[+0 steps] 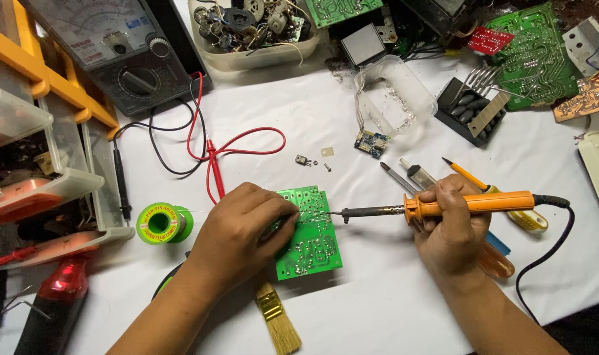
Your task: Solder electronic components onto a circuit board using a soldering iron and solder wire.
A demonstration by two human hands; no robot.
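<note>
1. The left hand (pixel 237 230) lies on the left half of a small green rectangular circuit board (pixel 310 233), fingers curled over its edge and pressing it down on the white cloth-covered table (pixel 378 302). The hand is closed on the board, solder side up.
2. The right hand (pixel 449 227) is wrapped tight around the orange plastic handle of a soldering iron (pixel 437 207) — the iron lies almost level, its dark metal tip pointing left and touching the board near the upper right edge, just beside the left fingertips.
3. The iron's black power cord (pixel 554 240) loops off to the right and down.
4. A green spool of solder wire (pixel 162 223) sits left of the left hand, near but apart from it.
5. A flat brush with a brass-coloured ferrule and pale bristles (pixel 276 315) lies below the board, partly under the left wrist.
6. Under and behind the right hand lie several screwdrivers — one with a yellow handle (pixel 528 220).
7. Red and black probe leads (pixel 210 154) run from a grey analogue multimeter (pixel 125 56) at the upper left.
8. A clear plastic tub of loose parts (pixel 256 39) stands at the top, and other green boards (pixel 539 56) lie at the upper right.
</note>
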